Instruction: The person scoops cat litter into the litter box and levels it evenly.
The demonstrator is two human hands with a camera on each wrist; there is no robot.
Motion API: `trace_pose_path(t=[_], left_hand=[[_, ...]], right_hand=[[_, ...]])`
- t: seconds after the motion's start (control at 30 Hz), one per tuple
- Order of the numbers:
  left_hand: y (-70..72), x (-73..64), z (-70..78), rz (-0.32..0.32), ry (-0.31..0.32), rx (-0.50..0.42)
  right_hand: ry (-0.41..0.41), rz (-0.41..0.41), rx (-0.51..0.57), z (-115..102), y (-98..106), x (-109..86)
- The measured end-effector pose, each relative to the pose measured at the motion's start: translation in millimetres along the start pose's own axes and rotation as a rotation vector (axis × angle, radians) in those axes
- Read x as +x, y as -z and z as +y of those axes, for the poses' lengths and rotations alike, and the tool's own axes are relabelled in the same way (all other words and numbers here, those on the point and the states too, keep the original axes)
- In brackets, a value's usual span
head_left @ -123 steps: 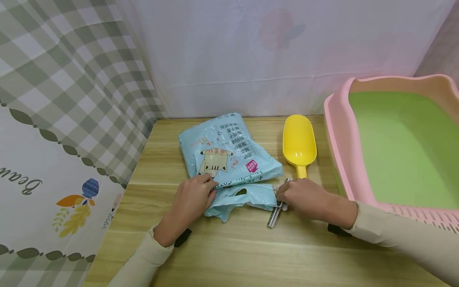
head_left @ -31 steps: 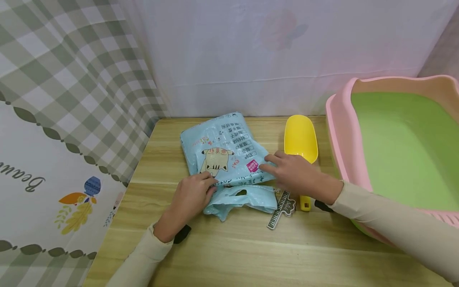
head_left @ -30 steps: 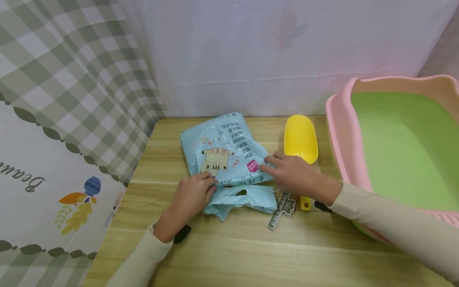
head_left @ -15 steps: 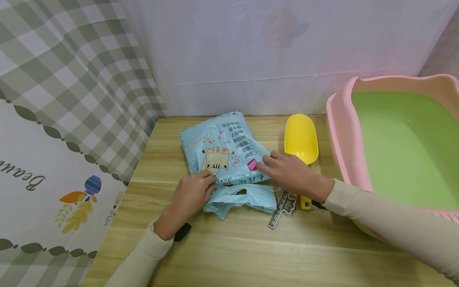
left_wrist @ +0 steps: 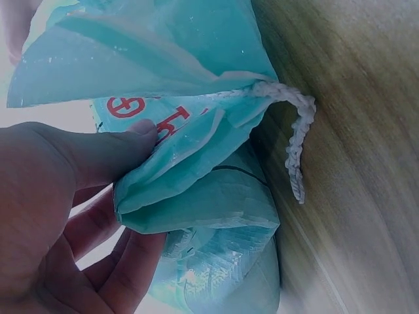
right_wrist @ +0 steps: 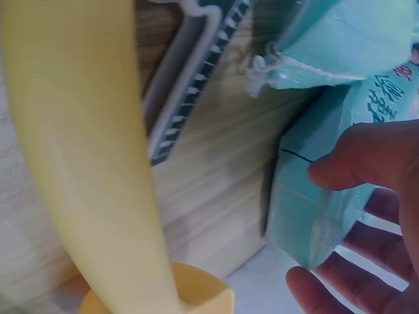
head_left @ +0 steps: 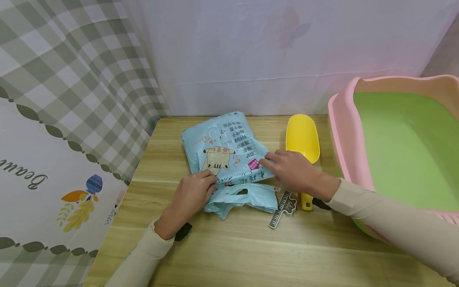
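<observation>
A light blue cat litter bag (head_left: 215, 137), printed with an upside-down cartoon cat, lies on the table. Its top strip (head_left: 258, 195), with a handle hole, is folded toward me. My left hand (head_left: 191, 193) pinches the bag's folded plastic between thumb and fingers. A braided white string (left_wrist: 298, 137) hangs from the seam in the left wrist view. At the bag's right corner, my right hand (head_left: 294, 169) holds the plastic, its thumb (right_wrist: 357, 157) on the side face and its fingers around the far edge. The bag's contents are hidden.
A small ruler (head_left: 277, 213) with a dark scalloped plaque lies right of the top strip. Behind my right hand is a yellow scoop (head_left: 301, 133). At the right stands a pink-rimmed litter box (head_left: 348, 131) with a green inside. Curtains hang behind and to the left.
From beside the ruler, my right hand has moved up and left to the bag's right corner, uncovering the ruler and the scoop's handle end. The left hand keeps its place.
</observation>
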State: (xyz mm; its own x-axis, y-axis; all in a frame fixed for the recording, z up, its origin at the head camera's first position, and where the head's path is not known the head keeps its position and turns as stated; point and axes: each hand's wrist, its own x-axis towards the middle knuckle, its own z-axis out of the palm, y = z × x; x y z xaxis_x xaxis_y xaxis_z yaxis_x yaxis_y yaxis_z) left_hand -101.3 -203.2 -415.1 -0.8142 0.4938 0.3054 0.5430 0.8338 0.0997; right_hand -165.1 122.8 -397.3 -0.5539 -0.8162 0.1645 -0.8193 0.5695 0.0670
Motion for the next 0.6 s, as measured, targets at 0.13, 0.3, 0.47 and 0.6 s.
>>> trace_pose_path(t=[0.13, 0.3, 0.47, 0.6], left_hand=[[0.2, -0.2, -0.3, -0.001, -0.002, -0.001], [2.4, -0.7, -0.1, -0.021, 0.006, -0.010], [5.1, -0.9, 1.1, -0.058, 0.017, -0.017], [6.2, -1.0, 1.7, -0.077, 0.017, -0.012]], right_hand=[[-0.019, 0.032, 0.029, 1.5, 3.8, 0.2], [-0.007, 0.103, 0.045, 1.4, 6.4, 0.5], [-0.008, 0.150, 0.047, 2.4, 8.8, -0.2], [-0.011, 0.185, 0.069, 3.9, 10.7, -1.0]])
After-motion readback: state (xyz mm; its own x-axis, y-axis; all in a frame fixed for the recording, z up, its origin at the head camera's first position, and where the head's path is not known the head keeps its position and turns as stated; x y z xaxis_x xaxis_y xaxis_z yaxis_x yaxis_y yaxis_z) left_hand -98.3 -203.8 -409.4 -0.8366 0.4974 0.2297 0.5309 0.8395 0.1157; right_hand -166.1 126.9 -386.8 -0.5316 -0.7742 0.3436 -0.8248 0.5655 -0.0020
